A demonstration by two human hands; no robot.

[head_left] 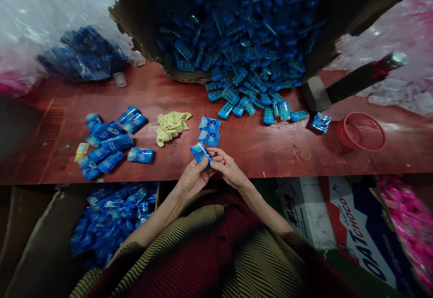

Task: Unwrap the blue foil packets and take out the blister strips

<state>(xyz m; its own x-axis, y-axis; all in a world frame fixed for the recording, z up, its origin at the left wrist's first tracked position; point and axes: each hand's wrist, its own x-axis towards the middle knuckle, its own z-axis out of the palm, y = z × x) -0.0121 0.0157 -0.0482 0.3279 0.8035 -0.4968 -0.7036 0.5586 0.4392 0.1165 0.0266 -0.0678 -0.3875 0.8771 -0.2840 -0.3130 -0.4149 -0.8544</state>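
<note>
Close to the table's front edge, my left hand (196, 175) and my right hand (229, 168) meet around a small blue printed packet (199, 152). The thumb and fingers of both hands are closed on its lower end; the fingers hide part of it. Just beyond lie flat blue printed sleeves (209, 131). A crumpled yellow cloth (172, 126) rests to their left. Farther left is a loose group of blue wrapped packs (111, 144), with one pack (140, 155) set slightly apart.
A torn cardboard box (135, 31) spills blue capped containers (248, 95) onto the red table (257, 153). At right stand a hammer (352, 83) and a red plastic basket (361, 132). Below the table's edge are a heap of blue packs (115, 221) and several cartons (358, 235).
</note>
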